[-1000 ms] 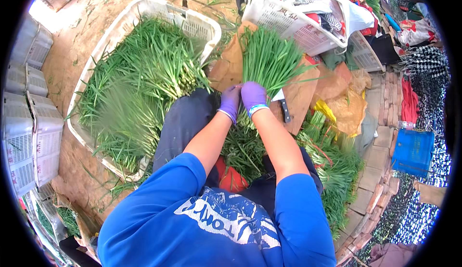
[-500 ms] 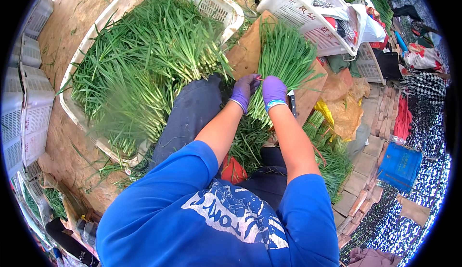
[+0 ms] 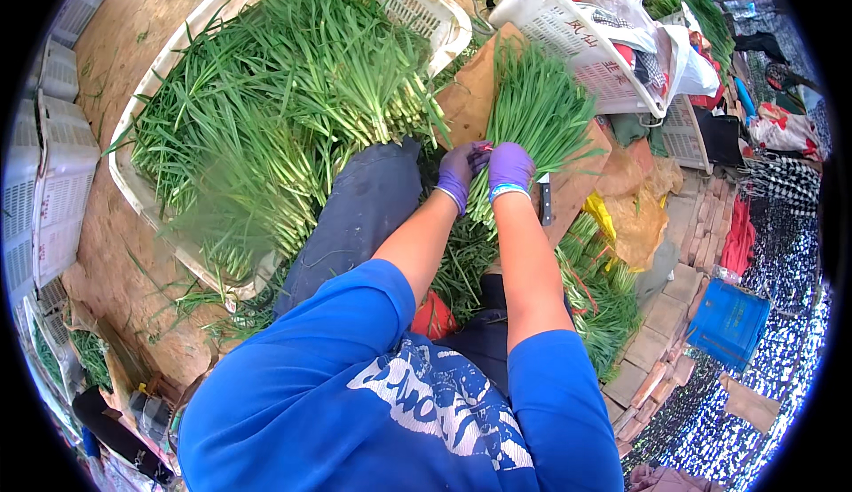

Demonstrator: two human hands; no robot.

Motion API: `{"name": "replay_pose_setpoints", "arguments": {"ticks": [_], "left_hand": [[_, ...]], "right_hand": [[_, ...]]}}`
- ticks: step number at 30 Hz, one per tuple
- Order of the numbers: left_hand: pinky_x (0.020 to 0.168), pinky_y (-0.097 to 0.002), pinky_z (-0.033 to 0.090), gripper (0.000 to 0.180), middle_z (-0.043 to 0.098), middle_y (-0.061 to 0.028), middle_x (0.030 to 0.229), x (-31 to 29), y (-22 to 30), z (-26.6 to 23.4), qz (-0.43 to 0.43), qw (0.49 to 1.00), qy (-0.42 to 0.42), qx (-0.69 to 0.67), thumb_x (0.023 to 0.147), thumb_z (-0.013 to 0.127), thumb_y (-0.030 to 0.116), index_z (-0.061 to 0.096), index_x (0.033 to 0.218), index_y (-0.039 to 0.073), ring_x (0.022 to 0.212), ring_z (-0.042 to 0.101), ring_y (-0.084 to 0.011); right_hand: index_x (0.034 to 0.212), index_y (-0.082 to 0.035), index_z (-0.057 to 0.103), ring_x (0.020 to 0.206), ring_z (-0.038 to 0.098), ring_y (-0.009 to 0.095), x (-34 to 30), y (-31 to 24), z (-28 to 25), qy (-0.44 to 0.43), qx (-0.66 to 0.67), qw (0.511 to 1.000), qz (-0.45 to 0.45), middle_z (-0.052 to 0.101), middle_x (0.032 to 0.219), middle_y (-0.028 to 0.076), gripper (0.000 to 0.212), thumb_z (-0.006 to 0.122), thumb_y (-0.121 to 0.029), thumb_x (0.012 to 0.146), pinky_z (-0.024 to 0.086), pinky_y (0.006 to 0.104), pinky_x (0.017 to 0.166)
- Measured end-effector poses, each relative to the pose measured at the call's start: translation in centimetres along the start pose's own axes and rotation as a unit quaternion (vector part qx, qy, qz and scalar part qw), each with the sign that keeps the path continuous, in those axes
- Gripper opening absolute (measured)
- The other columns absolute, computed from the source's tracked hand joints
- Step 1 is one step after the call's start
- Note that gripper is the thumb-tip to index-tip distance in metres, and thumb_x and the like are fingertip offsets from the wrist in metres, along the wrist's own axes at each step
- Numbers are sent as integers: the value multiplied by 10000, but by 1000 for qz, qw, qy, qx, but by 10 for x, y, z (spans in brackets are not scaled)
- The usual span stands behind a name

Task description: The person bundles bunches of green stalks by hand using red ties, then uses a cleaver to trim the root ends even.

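A bunch of garlic chives (image 3: 540, 106) lies on a brown board (image 3: 468, 93), its leaves pointing away from me and its pale stems toward me. My left hand (image 3: 461, 171), in a purple glove, is closed at the left side of the stems, with a thin bit of red tie showing at its fingertips. In a matching glove, my right hand (image 3: 511, 169) is closed over the top of the stems, close beside the left. Its fingertips are mostly hidden. A knife (image 3: 546, 201) with a dark handle lies on the board just right of my right wrist.
Loose chives (image 3: 293, 93) fill a large white crate (image 3: 448, 26) at the left. More bunches (image 3: 599, 314) lie low to my right, near yellow-brown sheeting (image 3: 641, 226). Another white crate (image 3: 577, 39) holds bags at the back right. A blue crate (image 3: 729, 323) stands farther right.
The view has shifted slightly, so the surroundings sit a little differently. Both hands stay at the stems of the same bunch, with the left fingers a little farther over the stems.
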State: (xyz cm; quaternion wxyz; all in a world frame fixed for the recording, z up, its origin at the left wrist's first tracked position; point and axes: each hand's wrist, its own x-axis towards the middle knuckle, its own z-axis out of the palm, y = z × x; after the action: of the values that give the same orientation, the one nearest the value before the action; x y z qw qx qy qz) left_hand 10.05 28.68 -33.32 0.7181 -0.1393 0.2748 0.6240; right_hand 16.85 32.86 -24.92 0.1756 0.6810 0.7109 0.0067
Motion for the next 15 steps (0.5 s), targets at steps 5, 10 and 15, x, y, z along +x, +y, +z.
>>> {"name": "replay_pose_setpoints", "arguments": {"ticks": [5,10,15], "left_hand": [[814,-301,553,262,715,-151,959,2,-1,-1,3,1000,2,1,887,566,134,675,999,-76,835,690,-230],[800,-274,551,258,721,-127,957,-5,4,5,7,998,-10,59,897,569,141,683,1014,-59,822,687,-181],[825,-284,525,259,688,-134,1045,-8,4,6,9,1000,16,23,897,560,70,642,1113,-48,896,655,-194]], "right_hand": [[874,-105,767,821,722,314,3,4,3,-34,2,999,-25,730,885,131,233,586,-250,887,569,429,659],[881,-98,766,835,722,321,1,6,1,-35,9,999,-33,729,918,141,295,578,-321,919,569,458,674],[842,-69,748,784,712,336,-6,12,-6,-8,21,999,-38,713,840,162,225,564,-185,898,566,442,665]]}}
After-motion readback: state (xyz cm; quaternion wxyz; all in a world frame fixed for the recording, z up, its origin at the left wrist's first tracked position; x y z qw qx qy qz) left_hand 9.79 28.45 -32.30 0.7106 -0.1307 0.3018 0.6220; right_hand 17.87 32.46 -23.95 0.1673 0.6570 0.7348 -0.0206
